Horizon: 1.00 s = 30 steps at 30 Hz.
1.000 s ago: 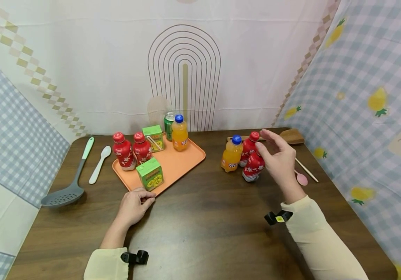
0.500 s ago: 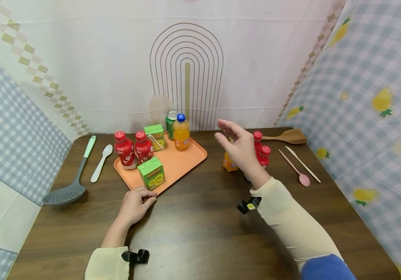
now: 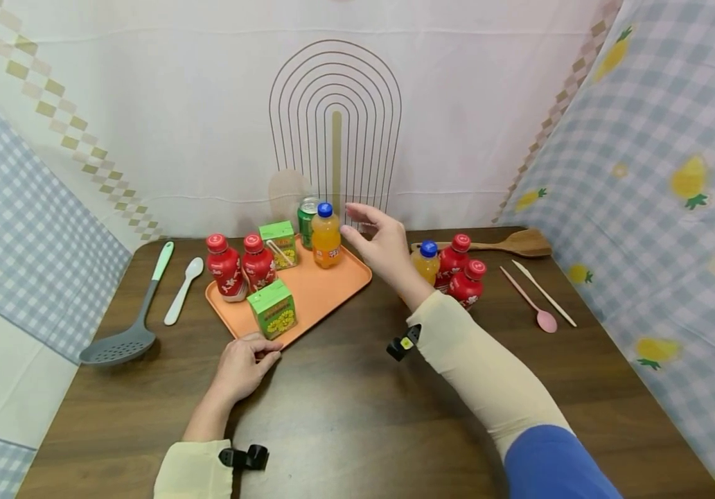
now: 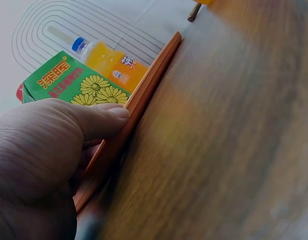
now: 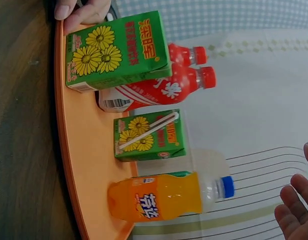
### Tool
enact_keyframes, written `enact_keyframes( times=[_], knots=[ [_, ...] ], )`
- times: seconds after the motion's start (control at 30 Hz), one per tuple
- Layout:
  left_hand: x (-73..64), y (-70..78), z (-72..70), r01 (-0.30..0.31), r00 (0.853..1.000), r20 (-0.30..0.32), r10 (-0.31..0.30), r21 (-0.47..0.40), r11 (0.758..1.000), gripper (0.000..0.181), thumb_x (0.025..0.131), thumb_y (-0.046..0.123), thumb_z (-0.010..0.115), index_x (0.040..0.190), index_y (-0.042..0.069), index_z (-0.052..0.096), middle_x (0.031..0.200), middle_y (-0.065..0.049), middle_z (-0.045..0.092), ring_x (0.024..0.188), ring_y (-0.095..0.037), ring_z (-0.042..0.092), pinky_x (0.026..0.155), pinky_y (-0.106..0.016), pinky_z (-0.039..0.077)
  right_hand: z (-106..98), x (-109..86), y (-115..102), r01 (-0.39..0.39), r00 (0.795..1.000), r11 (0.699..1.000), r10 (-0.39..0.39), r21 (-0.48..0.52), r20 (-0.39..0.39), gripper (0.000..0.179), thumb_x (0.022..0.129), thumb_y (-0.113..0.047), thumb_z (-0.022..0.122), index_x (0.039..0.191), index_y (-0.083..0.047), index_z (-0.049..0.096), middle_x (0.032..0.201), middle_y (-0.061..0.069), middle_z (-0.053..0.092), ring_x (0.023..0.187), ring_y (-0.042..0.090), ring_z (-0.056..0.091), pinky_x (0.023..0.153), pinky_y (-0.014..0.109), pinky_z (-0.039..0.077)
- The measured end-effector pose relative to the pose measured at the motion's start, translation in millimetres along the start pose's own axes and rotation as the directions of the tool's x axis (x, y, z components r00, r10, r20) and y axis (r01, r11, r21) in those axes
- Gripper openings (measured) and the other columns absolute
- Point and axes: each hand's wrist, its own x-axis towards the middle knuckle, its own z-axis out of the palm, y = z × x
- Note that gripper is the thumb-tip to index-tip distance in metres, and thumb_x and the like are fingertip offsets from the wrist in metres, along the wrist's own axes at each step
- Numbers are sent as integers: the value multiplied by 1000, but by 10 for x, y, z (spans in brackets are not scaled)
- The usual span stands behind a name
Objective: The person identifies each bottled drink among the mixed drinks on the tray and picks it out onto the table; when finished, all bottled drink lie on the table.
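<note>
Now, from the head view, the right hand (image 3: pixel 384 244) hangs with fingers spread and holding nothing, and the upright orange soda bottle with the blue cap (image 3: pixel 325 236) stands just at its nine o'clock, at the far end of the flat peach-orange plastic tray (image 3: pixel 323 294), long axis vertical; the left hand (image 3: pixel 242 362) is farther off at six o'clock. On the left wrist view, that hand's thumb (image 4: pixel 96 120) presses the tray's near rim, the other fingers hidden. The right wrist view shows only fingertips (image 5: pixel 294 210) past the bottle's cap, the palm cut off.

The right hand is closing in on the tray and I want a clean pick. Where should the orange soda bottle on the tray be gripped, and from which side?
Probably round the orange soda bottle at its labelled mid-body, coming from its right, where the open right hand already is. It stands upright; the green can crowds behind and a green carton its left, while the orange tray in front is bare.
</note>
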Motion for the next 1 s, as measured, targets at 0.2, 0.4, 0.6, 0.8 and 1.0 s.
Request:
enact_keyframes(
  times=[0.2, 0.4, 0.6, 0.8, 1.0],
  knots=[
    [3, -15, -7, -6, 1000, -3, 6, 7, 1000, 10, 80, 9, 78, 88, 16, 78, 77, 12, 63, 68, -7, 56, 64, -28, 44, 232, 245, 155, -49, 998, 990, 54, -135, 31, 39, 90, -26, 69, 126, -13, 63, 121, 5, 65, 109, 14, 59, 89, 35, 49],
    [12, -21, 12, -5, 1000, 3, 5, 8, 1000, 11, 79, 9, 78, 88, 16, 78, 77, 12, 62, 68, -6, 54, 63, -28, 43, 377, 404, 381, -137, 985, 962, 158, -235, 74, 47, 89, -30, 70, 131, -13, 59, 127, 4, 61, 116, 19, 55, 95, 33, 45],
    [-2, -24, 15, 12, 1000, -4, -12, 4, 1000, 10, 80, 9, 78, 87, 16, 78, 76, 13, 62, 68, -6, 54, 63, -28, 43, 491, 473, 527, -169, 974, 948, 203, -270, 100, 51, 88, -33, 70, 135, -19, 56, 129, -1, 60, 117, 17, 54, 97, 33, 42],
    [-3, -20, 12, 36, 999, 11, -36, -1, 999, 11, 80, 9, 78, 87, 17, 78, 76, 14, 61, 68, -6, 54, 64, -28, 43, 584, 510, 568, -174, 971, 953, 207, -249, 116, 50, 89, -31, 70, 135, -19, 56, 128, 0, 61, 117, 19, 56, 97, 38, 43],
    [-8, -3, -1, 25, 1000, 6, -25, 4, 1000, 10, 80, 8, 78, 86, 16, 78, 75, 13, 60, 68, -7, 55, 64, -28, 43, 655, 510, 562, -203, 968, 941, 234, -271, 87, 40, 93, -26, 64, 133, -23, 59, 130, -2, 60, 120, 18, 53, 98, 37, 42]
  ],
)
